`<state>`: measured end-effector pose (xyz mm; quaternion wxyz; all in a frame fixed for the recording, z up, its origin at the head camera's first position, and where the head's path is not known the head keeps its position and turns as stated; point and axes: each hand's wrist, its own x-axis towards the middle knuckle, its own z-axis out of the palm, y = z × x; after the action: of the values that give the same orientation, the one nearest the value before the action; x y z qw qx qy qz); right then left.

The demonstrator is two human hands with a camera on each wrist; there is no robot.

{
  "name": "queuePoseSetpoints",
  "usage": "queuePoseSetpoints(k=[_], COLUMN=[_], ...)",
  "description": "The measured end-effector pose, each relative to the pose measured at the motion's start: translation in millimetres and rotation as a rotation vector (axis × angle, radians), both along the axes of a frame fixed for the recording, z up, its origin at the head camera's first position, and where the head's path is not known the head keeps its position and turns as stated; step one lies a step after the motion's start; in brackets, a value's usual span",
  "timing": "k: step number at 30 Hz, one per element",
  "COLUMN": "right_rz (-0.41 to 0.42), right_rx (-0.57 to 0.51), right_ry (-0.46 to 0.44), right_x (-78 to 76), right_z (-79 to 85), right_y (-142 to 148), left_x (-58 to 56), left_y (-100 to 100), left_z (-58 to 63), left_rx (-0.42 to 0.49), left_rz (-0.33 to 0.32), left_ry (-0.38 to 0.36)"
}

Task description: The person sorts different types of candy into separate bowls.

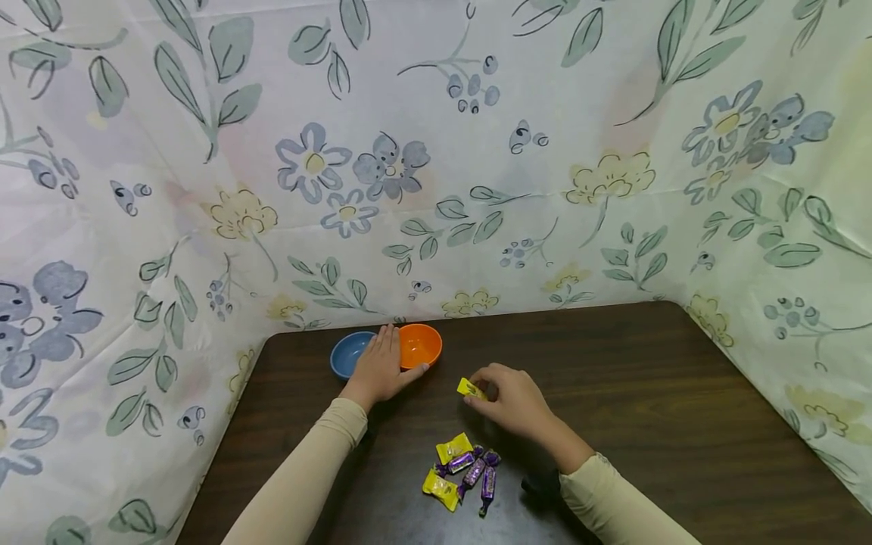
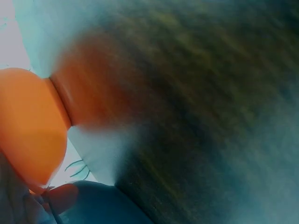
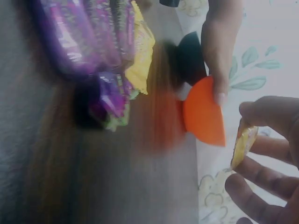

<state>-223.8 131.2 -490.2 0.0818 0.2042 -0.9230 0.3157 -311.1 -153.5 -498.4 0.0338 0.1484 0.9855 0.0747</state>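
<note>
Yellow-wrapped candy [image 1: 468,388] is pinched between the thumb and fingers of your right hand [image 1: 516,399], above the dark table [image 1: 627,401], right of and nearer you than the orange bowl [image 1: 421,345]. Your left hand [image 1: 381,369] lies over where that bowl and the blue bowl [image 1: 347,354] adjoin, its fingers extended, thumb spread at the orange rim. Nearer you, three purple-wrapped candies [image 1: 473,474] and two other yellow candies [image 1: 441,489] lie clustered.

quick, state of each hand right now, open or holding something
Left hand: open, laid over the adjoining rims of the blue bowl and orange bowl.
Right hand: closed, pinching a yellow-wrapped candy.
</note>
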Motion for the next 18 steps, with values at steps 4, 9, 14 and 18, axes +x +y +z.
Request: queuePoseSetpoints(k=[4, 9, 14, 18], right_rz=[-0.03, -0.05, -0.051, -0.052], right_rx=[-0.025, -0.073, -0.103, -0.127], right_ry=[-0.017, -0.057, -0.082, -0.083], right_x=[-8.9, -22.0, -34.2, -44.3], right_z=[0.4, -1.6, -2.3, -0.6], right_y=[-6, -14, -24, -34], left_x=[-0.8, -0.5, 0.0, -1.5], left_y=[0, 0, -1, -3], left_z=[-1.3, -1.1, -1.1, -4.0], left_rx=[-0.011, -0.006, 0.002, -0.016], left_rz=[0.001, -0.005, -0.018, -0.029], left_ry=[0.003, 0.013, 0.034, 0.051])
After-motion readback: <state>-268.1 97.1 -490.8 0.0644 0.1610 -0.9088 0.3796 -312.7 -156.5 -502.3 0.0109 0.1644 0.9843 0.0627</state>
